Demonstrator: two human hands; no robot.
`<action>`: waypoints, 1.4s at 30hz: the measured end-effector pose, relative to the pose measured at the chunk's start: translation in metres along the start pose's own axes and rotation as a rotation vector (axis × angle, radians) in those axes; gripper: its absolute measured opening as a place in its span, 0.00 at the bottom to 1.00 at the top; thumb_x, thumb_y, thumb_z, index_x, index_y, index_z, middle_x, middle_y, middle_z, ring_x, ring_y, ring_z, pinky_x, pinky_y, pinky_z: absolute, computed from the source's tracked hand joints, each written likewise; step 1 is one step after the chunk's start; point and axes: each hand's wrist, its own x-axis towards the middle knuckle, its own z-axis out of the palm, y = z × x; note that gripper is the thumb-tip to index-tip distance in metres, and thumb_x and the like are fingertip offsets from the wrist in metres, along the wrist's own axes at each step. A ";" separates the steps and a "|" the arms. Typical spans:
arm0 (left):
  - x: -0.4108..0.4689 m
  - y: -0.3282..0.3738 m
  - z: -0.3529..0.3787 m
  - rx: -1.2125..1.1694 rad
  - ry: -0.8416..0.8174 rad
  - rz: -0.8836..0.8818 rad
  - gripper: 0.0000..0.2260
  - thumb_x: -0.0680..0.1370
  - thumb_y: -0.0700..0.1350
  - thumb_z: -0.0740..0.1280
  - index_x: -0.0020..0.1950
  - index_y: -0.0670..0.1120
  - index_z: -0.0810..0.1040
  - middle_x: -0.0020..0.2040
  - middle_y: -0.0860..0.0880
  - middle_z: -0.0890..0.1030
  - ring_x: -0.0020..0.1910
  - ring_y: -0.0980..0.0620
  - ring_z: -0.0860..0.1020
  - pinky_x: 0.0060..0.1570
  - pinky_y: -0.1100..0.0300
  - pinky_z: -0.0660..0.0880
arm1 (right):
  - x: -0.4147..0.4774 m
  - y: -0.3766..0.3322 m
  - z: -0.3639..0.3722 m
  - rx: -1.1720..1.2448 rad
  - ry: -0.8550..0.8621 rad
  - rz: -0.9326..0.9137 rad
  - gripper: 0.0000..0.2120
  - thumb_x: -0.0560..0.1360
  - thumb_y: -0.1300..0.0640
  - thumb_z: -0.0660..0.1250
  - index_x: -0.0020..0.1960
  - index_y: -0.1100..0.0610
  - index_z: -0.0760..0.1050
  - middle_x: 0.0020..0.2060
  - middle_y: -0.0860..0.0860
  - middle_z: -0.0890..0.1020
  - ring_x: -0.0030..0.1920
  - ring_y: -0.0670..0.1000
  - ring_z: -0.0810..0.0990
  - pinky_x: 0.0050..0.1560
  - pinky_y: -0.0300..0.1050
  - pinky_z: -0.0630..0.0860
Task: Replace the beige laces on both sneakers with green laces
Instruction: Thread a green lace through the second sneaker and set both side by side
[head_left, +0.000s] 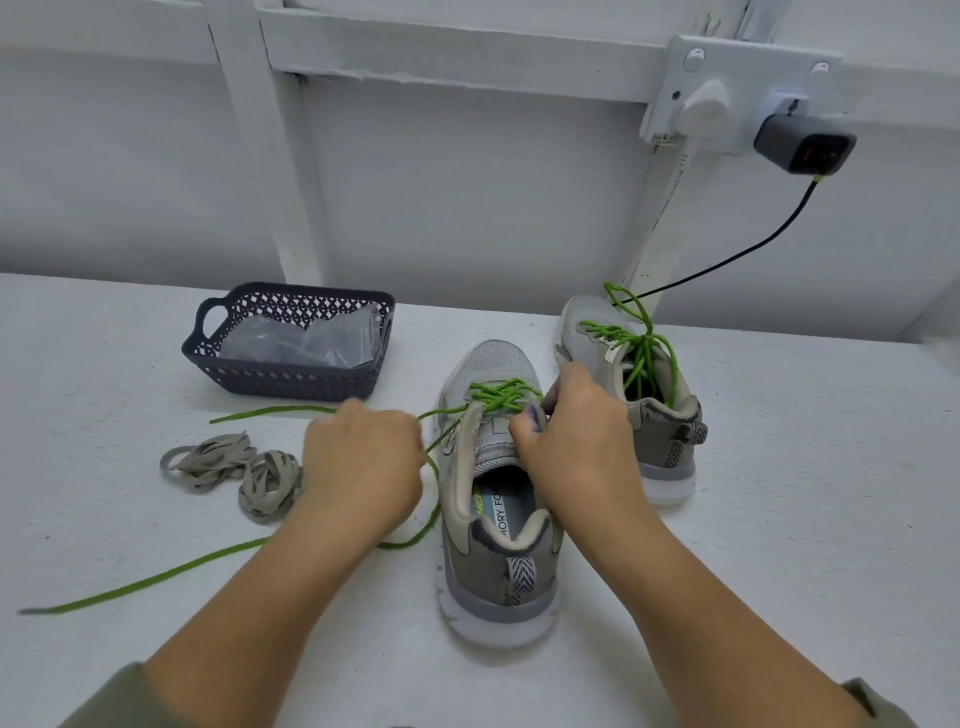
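Observation:
A grey sneaker (493, 551) stands in front of me, heel toward me, with a green lace (501, 397) crossed through its lower eyelets. My left hand (363, 462) grips that lace just left of the shoe; its long free end (145, 579) trails across the table to the left. My right hand (576, 441) pinches the shoe's right eyelet edge by the tongue. A second grey sneaker (670, 431) stands behind on the right, laced in green with loose loops (644, 343). Two bundles of beige laces (234, 467) lie on the table at the left.
A dark lattice basket (291, 374) holding clear plastic bags stands at the back left of the white table (805, 519). On the wall behind, a socket panel (727, 88) carries a white plug and a grey charger (802, 143) whose black cable hangs down behind the far sneaker.

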 end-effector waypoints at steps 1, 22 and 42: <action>-0.001 -0.004 0.001 0.086 -0.096 -0.064 0.07 0.79 0.49 0.62 0.55 0.55 0.77 0.51 0.51 0.77 0.56 0.49 0.71 0.49 0.55 0.65 | 0.000 0.000 0.000 -0.010 0.012 0.002 0.07 0.74 0.56 0.65 0.44 0.56 0.67 0.39 0.53 0.75 0.39 0.53 0.72 0.37 0.44 0.65; 0.042 -0.012 -0.012 -0.206 -0.090 0.201 0.09 0.80 0.52 0.62 0.60 0.56 0.74 0.56 0.56 0.78 0.61 0.51 0.71 0.60 0.49 0.70 | -0.002 0.003 -0.001 0.014 0.012 -0.003 0.08 0.75 0.55 0.65 0.44 0.56 0.66 0.41 0.54 0.75 0.41 0.55 0.74 0.38 0.45 0.69; 0.022 -0.012 -0.041 -0.752 -0.034 0.411 0.08 0.80 0.47 0.63 0.48 0.56 0.81 0.47 0.59 0.79 0.47 0.64 0.76 0.50 0.64 0.71 | 0.012 -0.003 -0.016 0.054 -0.244 -0.239 0.19 0.75 0.51 0.65 0.66 0.45 0.68 0.53 0.48 0.67 0.50 0.48 0.74 0.53 0.47 0.73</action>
